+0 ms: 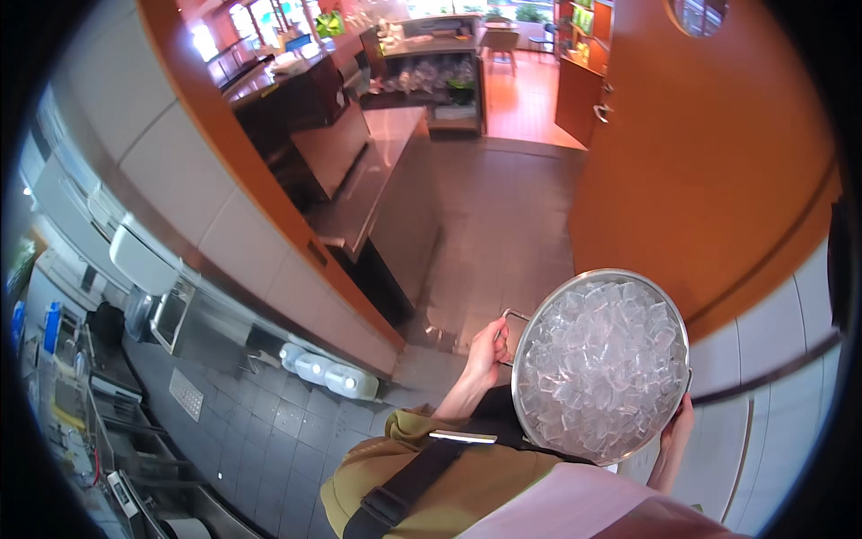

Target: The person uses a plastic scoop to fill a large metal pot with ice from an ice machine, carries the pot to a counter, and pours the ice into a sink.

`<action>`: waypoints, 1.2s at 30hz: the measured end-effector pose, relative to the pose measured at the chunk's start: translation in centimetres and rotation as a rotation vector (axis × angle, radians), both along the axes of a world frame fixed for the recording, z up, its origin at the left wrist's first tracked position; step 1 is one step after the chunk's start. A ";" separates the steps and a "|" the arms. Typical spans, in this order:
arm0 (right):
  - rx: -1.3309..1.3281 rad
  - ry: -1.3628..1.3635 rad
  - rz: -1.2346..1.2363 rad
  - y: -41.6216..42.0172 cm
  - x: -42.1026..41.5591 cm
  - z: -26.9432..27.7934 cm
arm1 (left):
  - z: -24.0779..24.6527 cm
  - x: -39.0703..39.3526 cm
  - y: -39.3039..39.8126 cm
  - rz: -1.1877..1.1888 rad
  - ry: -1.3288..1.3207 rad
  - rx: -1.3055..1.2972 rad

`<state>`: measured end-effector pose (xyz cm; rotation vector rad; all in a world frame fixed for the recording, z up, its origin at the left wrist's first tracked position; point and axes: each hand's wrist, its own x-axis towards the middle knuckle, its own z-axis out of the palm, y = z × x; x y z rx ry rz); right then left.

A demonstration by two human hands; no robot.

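A round metal pot heaped with ice cubes is held up in front of my body. My left hand is closed around its wire-like side handle. On the opposite side my right hand grips the pot near its other handle, and the rim hides part of those fingers. The ice reaches about up to the rim. The pot's underside cannot be seen.
An orange door stands open on the right. Ahead, a counter runs along the left of the passage floor. Several white plastic jugs line the wall at left. Kitchen sinks and a floor drain are further left.
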<state>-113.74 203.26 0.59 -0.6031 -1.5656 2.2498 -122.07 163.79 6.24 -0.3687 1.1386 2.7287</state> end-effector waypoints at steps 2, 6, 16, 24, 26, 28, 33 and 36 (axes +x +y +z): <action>-0.113 0.019 0.083 -1.7 0.9 2.2 | -0.8 2.3 -0.2 0.064 0.016 -0.023; -0.097 0.040 0.026 2.0 2.6 0.1 | -3.5 6.0 2.7 0.075 0.036 0.021; -0.039 0.068 0.017 4.4 1.7 -2.5 | -5.8 6.3 4.6 0.135 0.025 -0.003; -0.131 0.078 0.078 4.0 7.3 -2.7 | -6.2 5.1 4.0 -0.018 0.078 -0.013; -0.120 0.082 0.108 4.7 6.5 -3.1 | -6.5 5.1 3.7 -0.011 0.082 0.009; -0.080 0.094 0.169 4.6 6.5 -2.8 | -7.2 5.9 3.6 0.013 0.072 0.018; 0.109 0.014 0.167 3.5 5.8 -0.3 | -8.4 9.8 3.0 0.153 0.067 0.106; 0.258 -0.152 0.264 1.7 4.6 0.8 | -9.3 14.3 2.3 0.293 -0.038 0.115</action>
